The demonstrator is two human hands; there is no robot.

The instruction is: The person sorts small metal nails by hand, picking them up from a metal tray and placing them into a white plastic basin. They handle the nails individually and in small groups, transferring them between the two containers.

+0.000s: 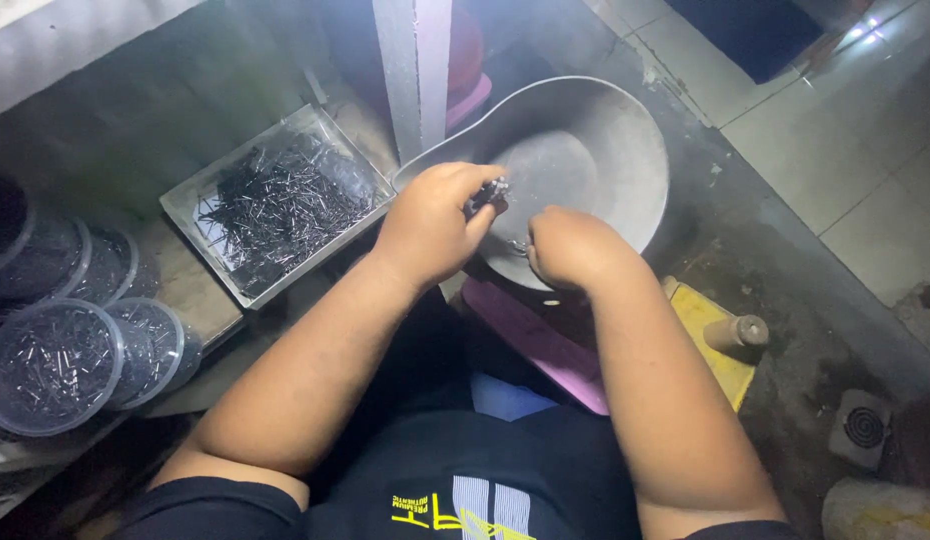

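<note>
Looking down through the head camera, I see my own two arms bare from the short sleeves to the fingertips. My left hand (430,225) and my right hand (575,248) wear no gloves, rings or watch that I can make out. Both forearms are broad and rounded, with no bands or marks on them. I wear a dark, near-black short-sleeved shirt; the sleeve hems sit high on the upper arms at the bottom edge of the view. On the chest there is a print in yellow, with white vertical stripes beside it, partly cut off by the frame.
</note>
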